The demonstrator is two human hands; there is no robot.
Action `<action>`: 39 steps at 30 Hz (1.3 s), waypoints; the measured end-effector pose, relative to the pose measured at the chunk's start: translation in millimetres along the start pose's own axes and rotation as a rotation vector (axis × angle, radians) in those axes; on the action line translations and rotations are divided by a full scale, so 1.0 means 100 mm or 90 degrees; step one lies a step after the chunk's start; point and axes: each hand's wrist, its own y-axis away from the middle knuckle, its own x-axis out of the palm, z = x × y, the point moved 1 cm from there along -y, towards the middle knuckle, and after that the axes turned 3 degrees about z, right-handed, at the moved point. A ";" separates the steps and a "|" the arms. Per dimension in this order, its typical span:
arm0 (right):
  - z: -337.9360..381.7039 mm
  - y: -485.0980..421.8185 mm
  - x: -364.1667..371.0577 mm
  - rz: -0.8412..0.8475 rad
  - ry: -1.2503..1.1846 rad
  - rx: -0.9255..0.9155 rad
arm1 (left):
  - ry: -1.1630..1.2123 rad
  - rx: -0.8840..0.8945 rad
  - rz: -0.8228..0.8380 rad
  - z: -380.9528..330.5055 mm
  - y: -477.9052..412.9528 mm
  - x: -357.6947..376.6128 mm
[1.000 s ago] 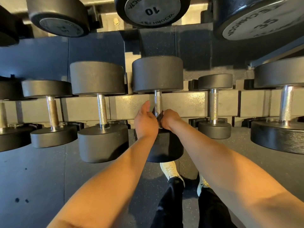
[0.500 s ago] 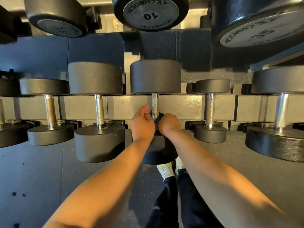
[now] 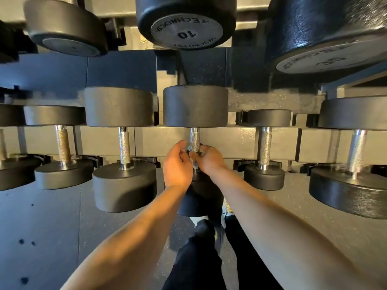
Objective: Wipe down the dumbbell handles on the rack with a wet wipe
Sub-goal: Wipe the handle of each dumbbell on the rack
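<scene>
The middle dumbbell's knurled steel handle (image 3: 194,138) runs between two black rubber heads on the lower tier of the rack (image 3: 232,141). A pale wet wipe (image 3: 190,149) is bunched around the handle's near end. My right hand (image 3: 210,161) curls round that end, gripping the wipe against the steel. Just left of the handle, my left hand (image 3: 177,164) has its fingers curled in, pinching the wipe's loose edge. Most of the wipe is hidden by my fingers.
More dumbbells sit on the same tier: two handles to the left (image 3: 124,146) (image 3: 62,143), two to the right (image 3: 265,148) (image 3: 356,151). Upper-tier heads marked 10 (image 3: 186,21) and 35 (image 3: 333,38) overhang. Below are grey floor and my dark trouser legs (image 3: 201,254).
My left hand's fingers have closed in onto the wipe; a second ago its thumb stood up. Both hands stay at the handle's near end. The view has tilted slightly.
</scene>
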 end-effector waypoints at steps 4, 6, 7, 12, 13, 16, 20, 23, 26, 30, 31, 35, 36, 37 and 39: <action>-0.08 0.00 0.15 -0.005 0.206 0.067 | 0.024 -0.023 0.024 -0.01 0.00 -0.02; -0.05 -0.01 0.16 -0.016 0.314 0.094 | 0.039 -0.023 0.033 0.00 -0.01 -0.01; -0.03 -0.01 0.14 -0.017 0.355 0.112 | 0.037 -0.019 0.035 0.00 -0.01 -0.01; -0.02 0.10 0.13 -0.082 0.372 0.131 | 0.043 0.000 0.043 0.03 -0.02 -0.01; -0.01 0.13 0.14 -0.107 0.364 0.129 | 0.047 0.007 0.045 0.04 -0.02 -0.01; -0.03 0.19 0.12 -0.161 0.266 0.148 | 0.056 0.015 0.064 0.08 -0.02 -0.02; -0.09 0.23 0.14 -0.253 -0.148 0.060 | 0.053 0.063 0.110 0.13 -0.03 -0.02; -0.02 0.29 0.20 -0.313 -0.236 -0.008 | 0.094 0.067 0.203 0.12 -0.05 -0.09; 0.06 0.34 0.25 -0.304 -0.210 -0.048 | 0.121 0.090 0.271 0.15 -0.14 -0.16; 0.01 0.32 0.33 -0.338 -0.181 -0.104 | 0.137 0.095 0.176 0.09 -0.33 -0.18; -0.01 0.30 0.35 -0.352 -0.165 -0.097 | 0.147 0.087 0.154 0.04 -0.38 -0.16; 0.00 0.27 0.37 -0.373 -0.037 -0.056 | 0.123 0.078 0.137 -0.06 -0.50 0.04; 0.03 0.28 0.36 -0.381 -0.024 -0.053 | 0.128 0.071 0.136 -0.06 -0.51 0.07; 0.04 0.27 0.35 -0.389 -0.017 -0.052 | 0.132 0.064 0.133 -0.06 -0.52 0.10; 0.05 0.26 0.35 -0.399 0.001 -0.053 | 0.134 0.058 0.120 -0.04 -0.54 0.12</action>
